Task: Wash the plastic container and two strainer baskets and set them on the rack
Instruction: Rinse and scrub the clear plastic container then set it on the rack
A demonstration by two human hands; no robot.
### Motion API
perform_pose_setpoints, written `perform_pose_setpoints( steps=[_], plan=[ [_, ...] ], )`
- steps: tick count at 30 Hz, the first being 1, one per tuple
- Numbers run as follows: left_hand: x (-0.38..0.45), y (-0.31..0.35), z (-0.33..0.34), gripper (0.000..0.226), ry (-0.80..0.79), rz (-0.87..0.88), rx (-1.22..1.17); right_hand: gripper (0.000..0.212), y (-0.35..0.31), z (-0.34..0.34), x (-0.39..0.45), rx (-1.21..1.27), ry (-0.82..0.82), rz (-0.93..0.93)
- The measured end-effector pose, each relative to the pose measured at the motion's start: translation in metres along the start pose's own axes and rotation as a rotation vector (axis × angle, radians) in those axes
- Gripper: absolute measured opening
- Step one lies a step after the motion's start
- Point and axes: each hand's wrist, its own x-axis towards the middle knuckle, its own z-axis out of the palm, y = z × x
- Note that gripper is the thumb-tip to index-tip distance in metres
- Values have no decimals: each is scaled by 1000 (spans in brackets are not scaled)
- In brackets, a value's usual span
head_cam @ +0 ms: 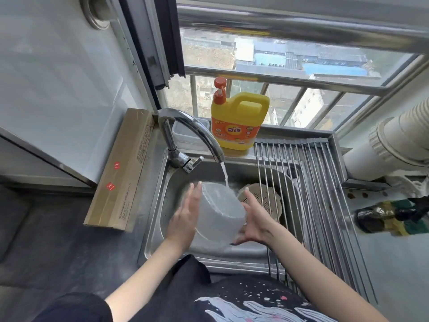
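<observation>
**Container held under running water in the sink**

At the far left a long cardboard box [120,168] lies on the grey bench [58,240], just beside the steel sink [160,201]. The tap [185,131] runs, and the water falls on the plastic container [219,212], which is tilted on its side above the sink basin. The left hand [185,219] presses flat on its left side, with fingers [195,194] straight and close together. The right hand [253,219] holds the right side and the rim, its fingers [239,238] spread and lightly bent. Behind the right hand a beige strainer basket [262,198] lies in the sink, partly under the rack [313,194] of steel rods. A yellow detergent bottle [239,122] stands on the sill behind.
</observation>
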Motion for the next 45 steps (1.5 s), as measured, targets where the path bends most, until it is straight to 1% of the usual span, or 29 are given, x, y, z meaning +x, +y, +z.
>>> perform_pose_setpoints(
  steps=[2, 3, 4, 5, 6, 7, 8, 9, 10, 11, 12, 13, 15, 16, 17, 18, 20, 22, 25, 27, 29, 31, 33, 35, 37, 39, 41, 43, 45],
  plan=[
    [-7, 0, 2, 102, 15, 79, -27, 65, 6, 11, 1, -89, 136, -66],
    [-9, -2, 2, 102, 25, 105, -50, 66, 8, 14, 1, -88, 215, -105],
    [-10, -3, 2, 99, 35, 117, -85, 63, 9, 16, -1, -66, 256, -144],
    [-11, -6, 0, 91, 38, 92, -144, 59, 11, 15, -3, -58, 265, -183],
    [-12, -8, -3, 77, 50, 20, -230, 60, 13, 12, -6, -91, 265, -224],
    [-11, -10, -7, 63, 66, -109, -365, 64, 16, 6, -8, -158, 271, -275],
    [-9, -10, -12, 56, 69, -275, -551, 68, 18, 1, -11, -240, 282, -334],
    [-8, -8, -16, 51, 39, -447, -753, 69, 19, -4, -15, -321, 289, -395],
    [-8, -4, -20, 43, -40, -605, -929, 68, 21, -7, -20, -393, 287, -458],
    [-8, 1, -23, 35, -146, -725, -1044, 68, 21, -10, -23, -474, 279, -528],
    [-10, 8, -27, 34, -257, -788, -1097, 69, 22, -11, -27, -564, 266, -604],
    [-12, 13, -28, 37, -345, -794, -1101, 72, 22, -11, -29, -659, 257, -673],
    [-13, 18, -21, 56, -410, -721, -1030, 76, 21, -9, -31, -782, 256, -790],
    [-14, 19, -16, 73, -409, -697, -972, 76, 22, -8, -31, -813, 270, -821],
    [-14, 17, -13, 91, -406, -682, -901, 75, 23, -7, -31, -834, 284, -824],
    [-14, 16, -10, 105, -404, -677, -839, 74, 24, -6, -31, -841, 297, -801],
    [-13, 10, -5, 117, -363, -647, -814, 75, 27, -9, -28, -827, 316, -776],
    [-13, 9, -7, 115, -328, -635, -817, 79, 28, -11, -28, -812, 316, -780],
    [-15, 15, -10, 105, -356, -633, -692, 85, 33, -12, -28, -808, 296, -692],
    [-12, 15, -9, 104, -319, -656, -721, 91, 36, -13, -26, -736, 313, -716],
    [-11, 24, -12, 102, -362, -652, -655, 91, 37, -16, -25, -676, 326, -658],
    [-8, 37, -13, 94, -447, -638, -606, 87, 34, -24, -29, -591, 394, -589],
    [1, 55, -13, 85, -537, -595, -620, 77, 18, -40, -37, -530, 476, -595],
    [12, 80, -11, 75, -594, -509, -639, 66, -3, -65, -49, -494, 483, -595],
    [29, 106, -2, 71, -578, -390, -619, 61, -26, -93, -61, -446, 479, -587],
    [52, 134, 14, 78, -525, -318, -590, 57, -50, -116, -66, -425, 521, -612],
    [76, 159, 32, 83, -478, -318, -597, 51, -74, -133, -68, -433, 583, -674],
    [99, 176, 48, 79, -436, -323, -616, 46, -98, -144, -62, -472, 651, -728],
    [116, 182, 66, 76, -431, -305, -539, 46, -118, -153, -52, -510, 691, -766]
  ],
)
